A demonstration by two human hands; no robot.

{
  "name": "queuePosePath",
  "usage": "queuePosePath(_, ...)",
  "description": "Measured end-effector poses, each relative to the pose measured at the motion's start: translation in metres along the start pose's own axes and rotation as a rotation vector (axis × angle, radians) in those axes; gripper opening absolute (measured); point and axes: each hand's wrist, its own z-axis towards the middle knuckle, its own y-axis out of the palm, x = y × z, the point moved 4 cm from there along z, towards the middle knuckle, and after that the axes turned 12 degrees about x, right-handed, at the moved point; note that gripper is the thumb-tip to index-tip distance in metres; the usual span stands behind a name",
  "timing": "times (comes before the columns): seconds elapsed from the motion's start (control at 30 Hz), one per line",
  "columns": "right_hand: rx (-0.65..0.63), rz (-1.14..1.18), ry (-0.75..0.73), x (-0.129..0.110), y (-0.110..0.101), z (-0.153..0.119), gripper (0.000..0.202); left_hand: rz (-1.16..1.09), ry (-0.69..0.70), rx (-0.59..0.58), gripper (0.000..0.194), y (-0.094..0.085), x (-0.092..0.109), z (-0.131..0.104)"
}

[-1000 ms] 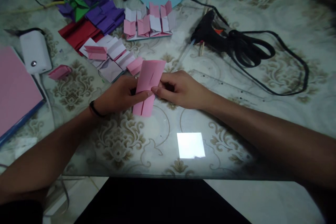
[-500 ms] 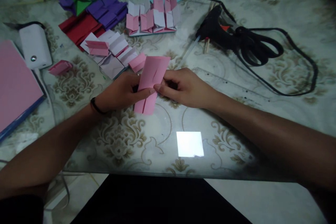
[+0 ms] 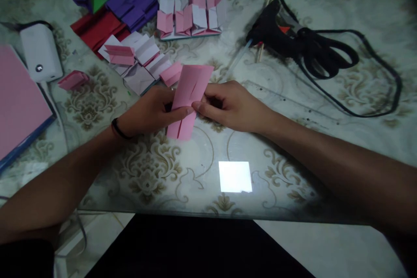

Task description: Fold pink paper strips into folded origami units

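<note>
A folded pink paper strip (image 3: 193, 87) is held tilted above the table, with a lengthwise slit down its face. My left hand (image 3: 156, 110) pinches its left edge, thumb on top and the fingers behind hidden. From the right, my right hand (image 3: 226, 104) grips the strip's other edge between thumb and bent forefinger. Just beyond the hands lie white and pink folded pieces (image 3: 140, 58) and a small pink folded piece (image 3: 171, 74). Farther back stands a pink and white folded paper block (image 3: 190, 17).
Purple (image 3: 132, 6) and red folded paper (image 3: 97, 30) lie back left. A white power bank (image 3: 41, 54) and pink sheets (image 3: 19, 100) are at the left. A black glue gun (image 3: 273, 32), its coiled cable and a clear ruler (image 3: 293, 104) lie to the right.
The view has shifted slightly, so the things at the back appear a little higher. Both hands keep nearly the same hold on the pink strip.
</note>
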Motion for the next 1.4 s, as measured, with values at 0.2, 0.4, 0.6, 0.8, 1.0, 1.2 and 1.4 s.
queuePosePath(0.2, -0.003, 0.001, 0.014, 0.0006, -0.0002, -0.0001, 0.037, -0.008, 0.005, -0.008, 0.038, 0.0005, -0.001, 0.0)
queuePosePath(0.4, -0.01, -0.001, 0.017, 0.0014, -0.0003, -0.0003, 0.036, 0.004, -0.015, -0.016, 0.038, 0.0009, -0.003, -0.0011)
queuePosePath(0.6, -0.003, 0.0, -0.02, 0.0014, -0.0002, -0.0002, 0.038, -0.001, -0.008, -0.014, 0.037, 0.0008, -0.0017, -0.0008)
queuePosePath(0.8, 0.009, 0.005, -0.068, 0.001, -0.001, -0.0005, 0.035, -0.011, 0.019, 0.002, 0.038, 0.0006, 0.0004, -0.0002)
queuePosePath(1.0, 0.007, -0.02, -0.043, 0.0006, -0.0013, -0.0001, 0.032, -0.04, 0.015, 0.012, 0.039, 0.0014, -0.0015, -0.0011)
queuePosePath(1.2, 0.003, -0.03, -0.023, -0.0004, -0.002, -0.0007, 0.034, -0.057, 0.024, -0.007, 0.041, 0.0018, -0.0025, -0.0001)
queuePosePath(1.4, -0.002, -0.027, 0.002, 0.0014, -0.0022, -0.002, 0.032, -0.059, -0.005, -0.007, 0.042, 0.002, -0.0029, -0.0006)
